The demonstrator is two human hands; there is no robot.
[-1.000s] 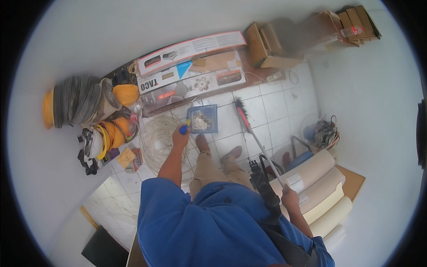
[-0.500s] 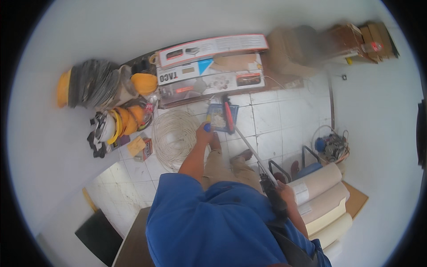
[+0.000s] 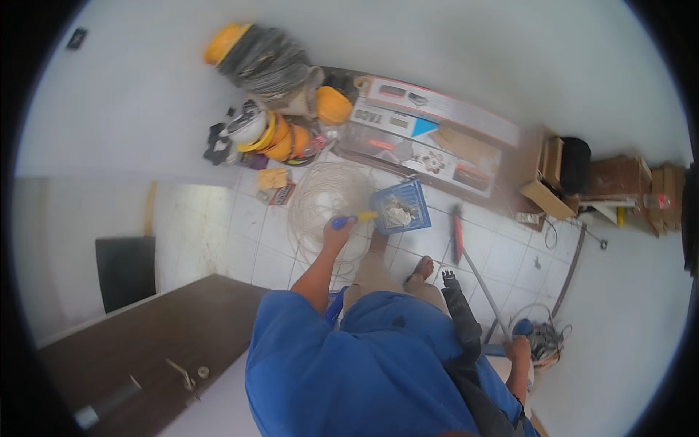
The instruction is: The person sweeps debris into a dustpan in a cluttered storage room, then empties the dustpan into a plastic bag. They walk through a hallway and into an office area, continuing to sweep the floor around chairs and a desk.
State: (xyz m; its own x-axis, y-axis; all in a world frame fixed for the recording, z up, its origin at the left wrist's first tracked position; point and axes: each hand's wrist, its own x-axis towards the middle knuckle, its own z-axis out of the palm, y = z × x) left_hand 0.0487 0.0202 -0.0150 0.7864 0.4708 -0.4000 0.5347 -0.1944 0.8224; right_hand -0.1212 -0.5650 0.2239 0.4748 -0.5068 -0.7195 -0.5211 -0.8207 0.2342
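My left hand (image 3: 339,229) is closed round the blue-and-yellow handle of a blue dustpan (image 3: 420,217). Pale scraps and dust lie in the pan, which is held above the floor beside the cable coil. My right hand (image 3: 518,349) grips the grey pole of a broom (image 3: 458,237), low on my right side. The broom's red head with dark bristles is on the white tiles, apart from the dustpan and to its right.
A big coil of white cable (image 3: 320,197) lies left of the dustpan. Stacked helmets (image 3: 273,138) stand at the far left, and long boxes (image 3: 437,135) line the wall. Cartons (image 3: 547,193) are at right. A brown door (image 3: 145,349) stands at lower left, a tangled device (image 3: 545,342) at lower right.
My view has turned left. The broom head has come off the dustpan and moved right, while the dustpan is raised closer to me. Both hands keep their grips.
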